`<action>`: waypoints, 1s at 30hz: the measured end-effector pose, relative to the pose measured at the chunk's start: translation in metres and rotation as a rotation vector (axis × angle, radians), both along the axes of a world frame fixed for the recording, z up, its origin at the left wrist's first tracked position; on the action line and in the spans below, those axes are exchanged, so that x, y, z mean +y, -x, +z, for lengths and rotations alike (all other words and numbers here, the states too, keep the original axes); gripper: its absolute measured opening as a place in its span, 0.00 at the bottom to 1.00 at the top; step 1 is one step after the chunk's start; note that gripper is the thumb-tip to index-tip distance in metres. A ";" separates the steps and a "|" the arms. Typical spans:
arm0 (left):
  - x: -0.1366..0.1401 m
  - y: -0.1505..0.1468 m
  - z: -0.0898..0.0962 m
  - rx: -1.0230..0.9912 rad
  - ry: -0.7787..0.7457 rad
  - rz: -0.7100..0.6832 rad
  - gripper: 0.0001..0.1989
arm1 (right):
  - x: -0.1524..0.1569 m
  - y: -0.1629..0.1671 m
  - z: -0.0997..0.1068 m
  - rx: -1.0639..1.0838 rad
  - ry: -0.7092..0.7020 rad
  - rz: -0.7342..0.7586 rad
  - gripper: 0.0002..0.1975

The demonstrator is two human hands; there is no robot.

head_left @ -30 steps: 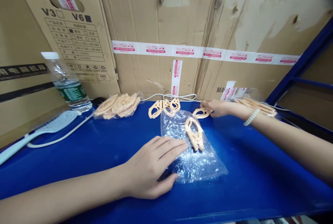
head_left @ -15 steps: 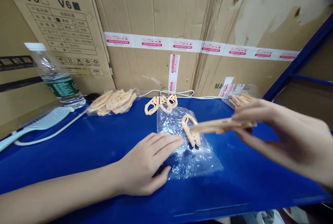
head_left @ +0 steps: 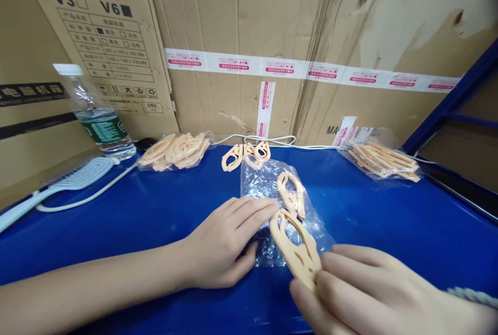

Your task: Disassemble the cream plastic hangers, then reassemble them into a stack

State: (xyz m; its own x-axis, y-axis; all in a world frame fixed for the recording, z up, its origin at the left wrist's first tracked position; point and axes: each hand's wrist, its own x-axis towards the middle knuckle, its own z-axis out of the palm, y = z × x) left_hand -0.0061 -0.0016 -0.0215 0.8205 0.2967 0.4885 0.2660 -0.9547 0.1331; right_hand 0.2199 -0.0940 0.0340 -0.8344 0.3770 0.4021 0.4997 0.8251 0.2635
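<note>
My right hand (head_left: 361, 293), at the lower right, pinches a beige folded travel hanger (head_left: 298, 249) by its near end. The far end of that hanger reaches over a clear plastic bag (head_left: 264, 182) and close to my left fingertips. My left hand (head_left: 229, 239) rests on the bag's left side, fingers stretched forward and thumb apart. A second beige hanger (head_left: 293, 195) lies at the bag just beyond the held one; whether it is inside or on top I cannot tell. Several loose hanger pieces (head_left: 232, 158) lie at the bag's far edge.
Bagged hangers lie in a left bundle (head_left: 177, 152) and a right bundle (head_left: 383, 159) on the blue table (head_left: 187, 195). A water bottle (head_left: 103, 125) and a pale hairbrush (head_left: 78, 177) are at the left. A white cable (head_left: 272, 139) runs along the cardboard boxes (head_left: 233, 13) behind.
My right hand has moved down and left with its hanger, which now shows its flat face instead of its edge. My left hand stays on the bag. The view has shifted slightly.
</note>
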 end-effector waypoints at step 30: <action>-0.002 0.000 -0.003 -0.045 -0.085 0.036 0.28 | 0.063 0.021 -0.050 -0.076 0.369 -0.188 0.37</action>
